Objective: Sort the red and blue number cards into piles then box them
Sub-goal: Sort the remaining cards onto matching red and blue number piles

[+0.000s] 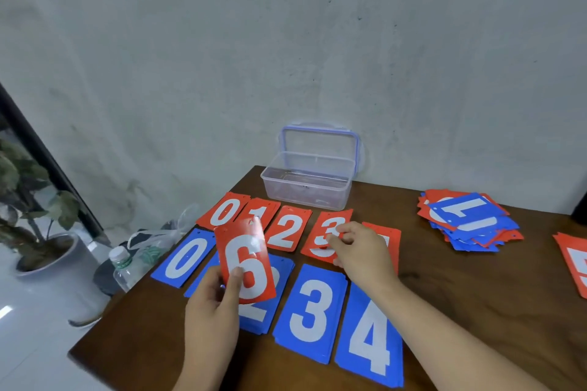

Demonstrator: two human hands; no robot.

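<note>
Number cards [309,311] partly piled before box [286,197]; our left hand [212,311] pinches red 6 [247,260], right hand [362,251] pinches red 3 [327,222]; heap [470,222] unsorted.

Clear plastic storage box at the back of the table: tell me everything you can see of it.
The clear rectangular plastic storage box stands open and upright at the far edge of the brown wooden table, close to the grey wall. No cards are in it. Its clear lid, rimmed with a bluish seal, stands on edge behind it against the wall. Red number cards lie just in front.
</note>
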